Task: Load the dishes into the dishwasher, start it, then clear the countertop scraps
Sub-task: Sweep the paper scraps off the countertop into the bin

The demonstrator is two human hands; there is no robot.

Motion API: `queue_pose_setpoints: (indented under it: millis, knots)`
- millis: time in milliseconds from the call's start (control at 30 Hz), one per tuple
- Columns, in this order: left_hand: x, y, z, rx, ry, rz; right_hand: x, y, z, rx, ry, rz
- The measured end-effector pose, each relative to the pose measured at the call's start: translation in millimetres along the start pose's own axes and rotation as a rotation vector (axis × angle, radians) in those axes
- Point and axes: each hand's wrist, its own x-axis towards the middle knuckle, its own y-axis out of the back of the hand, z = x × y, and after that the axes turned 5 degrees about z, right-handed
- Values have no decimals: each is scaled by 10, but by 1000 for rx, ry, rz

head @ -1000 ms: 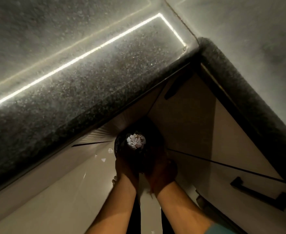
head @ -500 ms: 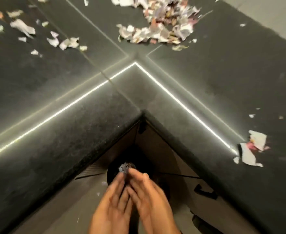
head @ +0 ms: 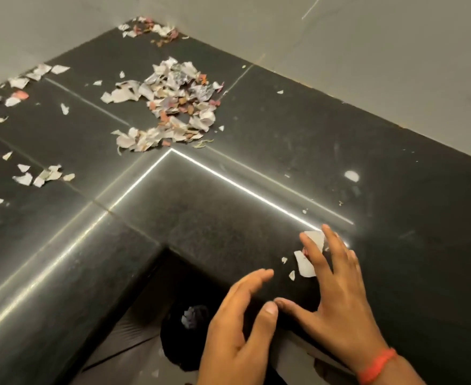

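Countertop: dark polished stone L-shaped counter (head: 256,168) meeting grey walls, with a bright light strip reflected along its inner corner.
Scraps left: big heap of torn white and pinkish paper scraps (head: 170,104) sits near the back corner, well apart from my hands; thinner scatter of loose white paper bits (head: 26,176) lies along the left — most of the clearing is not yet done, I judge.
Near scraps: few white torn paper pieces (head: 305,266) lie by the front edge, just under my right fingertips.
Right hand: my right hand (head: 337,309), red thread band at the wrist, fingers spread flat over those pieces, pinching nothing.
Left hand: my left hand (head: 237,337), fingers relaxed and apart, hovering at the edge — holding nothing.
Bin: dark round bin (head: 184,329) below the corner, some scraps already inside.
Dishwasher: not in view; I cannot tell whether it is loaded or running.
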Motion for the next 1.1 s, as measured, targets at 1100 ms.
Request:
queue_pose_setpoints:
  millis: [1100]
  knots:
    - [1515,-574,-23,782,-182,248,2064,-483,230,-222,110,-69]
